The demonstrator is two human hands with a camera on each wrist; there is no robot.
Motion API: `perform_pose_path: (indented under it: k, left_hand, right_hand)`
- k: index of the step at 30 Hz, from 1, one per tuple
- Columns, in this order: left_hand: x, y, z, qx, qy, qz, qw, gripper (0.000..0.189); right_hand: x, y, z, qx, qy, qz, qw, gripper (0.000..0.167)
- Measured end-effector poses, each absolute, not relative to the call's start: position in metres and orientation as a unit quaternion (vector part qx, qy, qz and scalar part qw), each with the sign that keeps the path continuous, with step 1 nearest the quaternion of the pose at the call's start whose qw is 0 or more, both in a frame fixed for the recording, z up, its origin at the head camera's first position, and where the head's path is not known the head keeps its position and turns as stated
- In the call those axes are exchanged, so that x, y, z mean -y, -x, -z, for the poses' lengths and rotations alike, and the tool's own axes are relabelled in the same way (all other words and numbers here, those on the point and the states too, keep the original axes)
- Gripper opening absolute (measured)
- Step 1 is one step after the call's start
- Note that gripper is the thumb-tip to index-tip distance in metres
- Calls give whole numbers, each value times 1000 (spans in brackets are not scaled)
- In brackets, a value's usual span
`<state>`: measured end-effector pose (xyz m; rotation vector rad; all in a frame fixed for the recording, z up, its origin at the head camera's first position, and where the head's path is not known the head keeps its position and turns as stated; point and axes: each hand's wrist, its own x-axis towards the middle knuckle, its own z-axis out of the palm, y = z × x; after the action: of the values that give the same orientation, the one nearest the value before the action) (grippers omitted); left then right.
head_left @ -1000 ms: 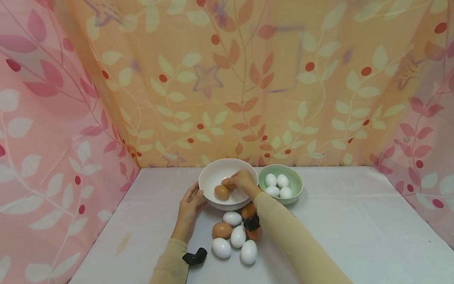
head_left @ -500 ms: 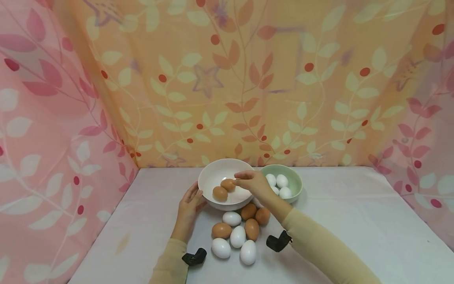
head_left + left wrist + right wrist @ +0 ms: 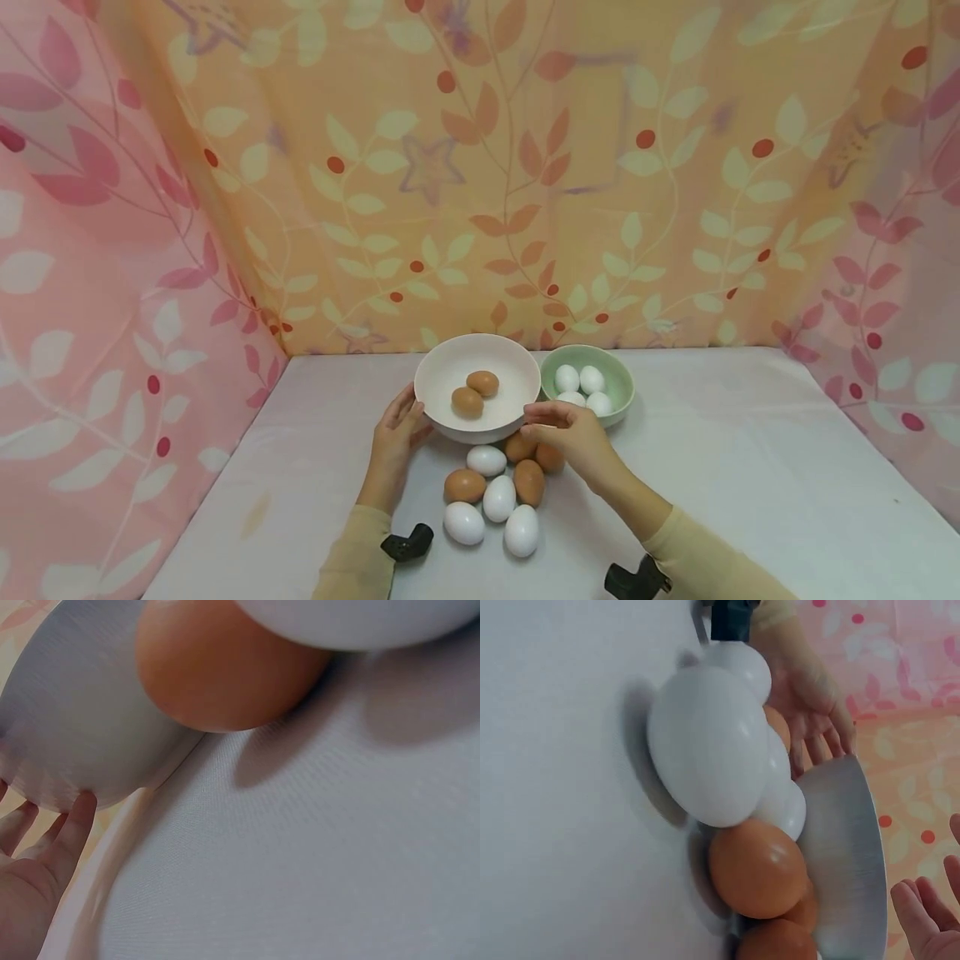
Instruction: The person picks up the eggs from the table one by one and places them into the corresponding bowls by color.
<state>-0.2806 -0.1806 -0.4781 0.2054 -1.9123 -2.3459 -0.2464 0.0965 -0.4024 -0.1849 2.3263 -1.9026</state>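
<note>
Brown eggs, two of them [image 3: 475,392], lay side by side in the white bowl [image 3: 450,367], touching or nearly so; a second before, only one had lain free there while the right hand set the other down beside it. That right hand [image 3: 572,435] had since drawn back out of the bowl toward the person and hung over the near right part of the egg pile [image 3: 495,492], just beside the bowl's rim, fingers loosely bent and parted, holding nothing. Its wrist view showed only the fingertips [image 3: 922,911] at the frame's edge, slack and apart from the bowl wall. The left hand [image 3: 396,435] had not moved: it rested against the bowl's left side with straight fingers [image 3: 71,829] laid on the outer wall, steadying rather than gripping. In the pile on the table [image 3: 750,467], in front of the bowl, four white eggs and four brown ones lay close together, the same count as half a second earlier; a brown egg [image 3: 225,667] sat tight against the bowl's base in the left wrist view. The green bowl [image 3: 621,379] stood just right of the white one, holding four white eggs [image 3: 581,388], now fully in sight since the forearm no longer crossed it. Floral cloth [image 3: 525,167] in orange and pink hung behind and at both sides.
</note>
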Motion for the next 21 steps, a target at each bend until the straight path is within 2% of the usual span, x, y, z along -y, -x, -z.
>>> perform_pose_path:
  k: [9, 21]
  left_hand:
    - [179, 280, 477, 632, -71, 770, 52, 54]
    - [179, 282, 478, 628, -73, 773, 57, 52]
  right_hand:
    - [-108, 217, 415, -769, 51, 633, 67, 41]
    - [-118, 200, 424, -797, 34, 601, 55, 34]
